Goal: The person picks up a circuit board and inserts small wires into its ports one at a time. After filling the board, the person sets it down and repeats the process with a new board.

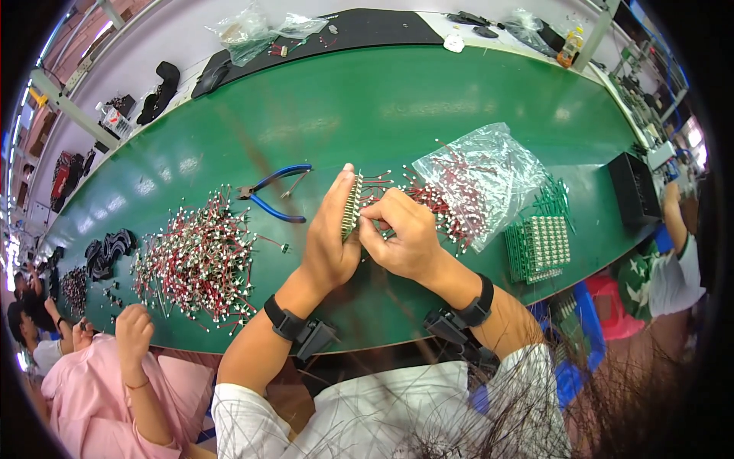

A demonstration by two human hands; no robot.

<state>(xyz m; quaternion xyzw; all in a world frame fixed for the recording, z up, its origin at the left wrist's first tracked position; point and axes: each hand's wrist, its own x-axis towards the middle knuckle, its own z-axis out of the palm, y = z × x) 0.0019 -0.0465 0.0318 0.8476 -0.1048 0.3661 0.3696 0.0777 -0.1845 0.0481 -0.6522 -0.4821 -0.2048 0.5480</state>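
Observation:
My left hand [330,229] holds a circuit board panel [352,205] on edge, gripped between the palm and the thumb side, with a row of small parts along its face. My right hand [403,234] is closed in a pinch right against the panel's face. What its fingertips hold, if anything, is hidden. Just beyond lies a heap of red wire leads with white connectors [451,206], partly under a clear plastic bag [489,172]. Blue-handled cutting pliers [267,183] rest on the green table left of my hands.
A large pile of red leads with small parts [199,260] covers the table at left. At right stand stacked green board panels [539,249], green wires [554,200] and a black bin [633,187]. A person in pink [122,375] sits at left; another person's arm [673,218] shows at right.

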